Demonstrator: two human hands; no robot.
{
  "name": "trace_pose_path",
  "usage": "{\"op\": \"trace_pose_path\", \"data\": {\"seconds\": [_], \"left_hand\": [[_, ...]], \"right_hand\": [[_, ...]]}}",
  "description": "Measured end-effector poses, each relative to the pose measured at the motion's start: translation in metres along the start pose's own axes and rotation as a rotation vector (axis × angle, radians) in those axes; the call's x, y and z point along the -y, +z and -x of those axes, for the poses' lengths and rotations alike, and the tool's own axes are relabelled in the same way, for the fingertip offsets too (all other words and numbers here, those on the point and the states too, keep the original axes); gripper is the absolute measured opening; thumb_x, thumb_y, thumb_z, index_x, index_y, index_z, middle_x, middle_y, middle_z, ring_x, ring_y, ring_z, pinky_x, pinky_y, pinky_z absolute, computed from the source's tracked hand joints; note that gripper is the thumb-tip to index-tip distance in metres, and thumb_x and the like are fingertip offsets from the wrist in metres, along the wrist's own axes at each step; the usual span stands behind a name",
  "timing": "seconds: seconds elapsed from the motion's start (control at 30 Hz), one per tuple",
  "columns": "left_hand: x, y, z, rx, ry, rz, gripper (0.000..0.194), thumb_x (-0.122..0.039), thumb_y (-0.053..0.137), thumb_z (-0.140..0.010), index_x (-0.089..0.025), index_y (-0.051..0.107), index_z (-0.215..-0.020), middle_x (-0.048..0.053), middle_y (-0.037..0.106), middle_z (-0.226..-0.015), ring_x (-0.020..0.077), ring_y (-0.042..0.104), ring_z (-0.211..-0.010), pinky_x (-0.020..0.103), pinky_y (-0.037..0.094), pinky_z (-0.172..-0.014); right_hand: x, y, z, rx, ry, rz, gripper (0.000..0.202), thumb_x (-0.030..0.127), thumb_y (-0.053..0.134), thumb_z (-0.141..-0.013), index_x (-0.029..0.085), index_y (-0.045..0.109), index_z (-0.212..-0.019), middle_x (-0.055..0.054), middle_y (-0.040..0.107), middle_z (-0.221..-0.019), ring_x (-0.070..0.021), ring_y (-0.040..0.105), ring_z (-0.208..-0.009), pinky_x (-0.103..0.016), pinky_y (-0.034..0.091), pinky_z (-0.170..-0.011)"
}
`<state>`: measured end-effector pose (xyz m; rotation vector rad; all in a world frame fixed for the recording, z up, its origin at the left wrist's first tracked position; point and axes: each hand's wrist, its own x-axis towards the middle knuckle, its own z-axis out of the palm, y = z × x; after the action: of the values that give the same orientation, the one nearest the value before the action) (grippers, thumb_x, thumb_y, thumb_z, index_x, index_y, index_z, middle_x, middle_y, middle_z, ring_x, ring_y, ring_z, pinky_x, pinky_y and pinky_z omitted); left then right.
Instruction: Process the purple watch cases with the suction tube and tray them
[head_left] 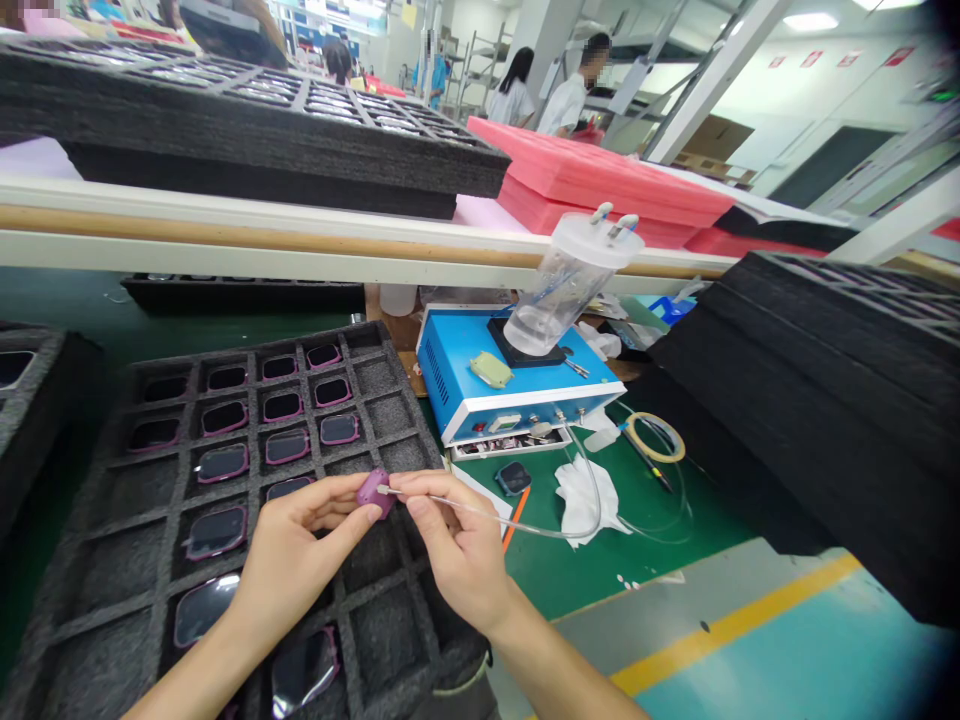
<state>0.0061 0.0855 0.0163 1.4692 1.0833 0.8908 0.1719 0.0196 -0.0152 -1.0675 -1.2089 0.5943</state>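
My left hand (307,540) pinches a small purple case (375,490) between thumb and fingers, above a black foam tray (386,640). My right hand (457,540) is closed round the end of a thin clear tube (525,526), whose pale tip touches the face of the case. From my right hand the tube curves back to the front of a blue machine (450,370). Several purple-framed pieces with dark glass, such as one purple-framed piece (223,463), lie in the tray's compartments under and left of my hands.
A clear cylinder (551,290) and a pale green piece (491,370) rest on the blue machine. Right of my hands are a dark watch-like piece (514,477), white tissue (589,500) and a yellow coil (655,437). Black foam stacks (810,390) stand right; a shelf (300,247) crosses behind. People are beyond.
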Motion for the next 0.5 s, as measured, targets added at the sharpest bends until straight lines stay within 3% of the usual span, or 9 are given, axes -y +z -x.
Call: {"op": "trace_pose_path", "data": {"seconds": [0.5], "left_hand": [[0.0017,0.0007,0.0034,0.016,-0.014,0.014,0.034,-0.034,0.088,-0.074,-0.014,0.086,-0.101,0.01,0.087,-0.093,0.0257,0.083,-0.077,0.034,0.07,-0.076]], "right_hand": [[-0.0013,-0.0011,0.0042,-0.014,-0.012,0.045,0.016,0.024,0.064,-0.103,0.026,0.079,-0.106,-0.006,0.084,-0.106,-0.018,0.081,-0.099,-0.03,0.068,-0.088]]}}
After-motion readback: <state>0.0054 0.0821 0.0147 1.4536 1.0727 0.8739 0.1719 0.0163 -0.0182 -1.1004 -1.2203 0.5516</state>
